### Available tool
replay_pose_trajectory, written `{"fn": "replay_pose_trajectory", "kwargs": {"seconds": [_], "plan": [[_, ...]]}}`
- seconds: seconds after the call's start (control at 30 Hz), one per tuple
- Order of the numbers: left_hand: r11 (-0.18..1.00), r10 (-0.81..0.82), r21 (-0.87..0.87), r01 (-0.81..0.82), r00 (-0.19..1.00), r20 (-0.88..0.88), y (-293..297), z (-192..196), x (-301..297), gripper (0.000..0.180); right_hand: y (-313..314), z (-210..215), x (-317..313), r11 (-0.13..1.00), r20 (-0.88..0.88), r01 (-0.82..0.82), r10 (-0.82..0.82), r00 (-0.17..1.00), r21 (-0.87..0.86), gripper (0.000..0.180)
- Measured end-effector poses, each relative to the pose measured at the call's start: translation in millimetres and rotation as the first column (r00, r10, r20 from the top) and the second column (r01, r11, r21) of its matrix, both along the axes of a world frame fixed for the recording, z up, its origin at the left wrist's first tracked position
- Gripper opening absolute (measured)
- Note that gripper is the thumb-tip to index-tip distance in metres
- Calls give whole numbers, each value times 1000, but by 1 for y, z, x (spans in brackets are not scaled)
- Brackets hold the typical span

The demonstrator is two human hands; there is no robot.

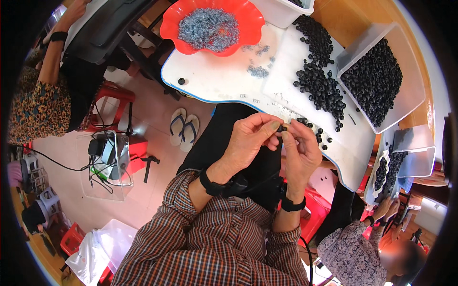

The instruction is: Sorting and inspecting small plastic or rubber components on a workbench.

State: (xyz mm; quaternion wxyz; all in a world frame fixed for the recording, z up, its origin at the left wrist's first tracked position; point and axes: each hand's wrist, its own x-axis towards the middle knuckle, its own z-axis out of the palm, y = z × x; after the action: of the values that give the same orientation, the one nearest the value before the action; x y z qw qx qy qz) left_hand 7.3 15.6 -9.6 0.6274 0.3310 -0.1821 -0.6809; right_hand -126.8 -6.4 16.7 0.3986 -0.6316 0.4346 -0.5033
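Note:
My left hand (pixel 249 139) and my right hand (pixel 302 145) meet above my lap at the table's near edge. Between their fingertips sits a small black round part (pixel 281 128), mostly covered by the fingers. Both hands are closed in a pinch around it. Just beyond my right hand, several loose black round parts (pixel 325 140) lie on the white table top (pixel 224 76). A larger pile of the same black parts (pixel 320 88) spreads farther back. Small clear pieces (pixel 258 71) are scattered left of that pile.
A red wavy-rimmed bowl (pixel 249 29) of clear pieces stands at the far left of the table. A tilted clear bin (pixel 414 90) spills black parts on the right. Sandals (pixel 184 129) lie on the floor. Other people sit at left and lower right, one beside a red stool (pixel 113 93).

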Motion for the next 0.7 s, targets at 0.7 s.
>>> {"fn": "replay_pose_trajectory", "kwargs": {"seconds": [0.7], "plan": [[993, 104, -79, -86, 960, 261, 3, 21, 1, 17, 2, 14, 15, 957, -337, -30, -72, 939, -288, 41]]}}
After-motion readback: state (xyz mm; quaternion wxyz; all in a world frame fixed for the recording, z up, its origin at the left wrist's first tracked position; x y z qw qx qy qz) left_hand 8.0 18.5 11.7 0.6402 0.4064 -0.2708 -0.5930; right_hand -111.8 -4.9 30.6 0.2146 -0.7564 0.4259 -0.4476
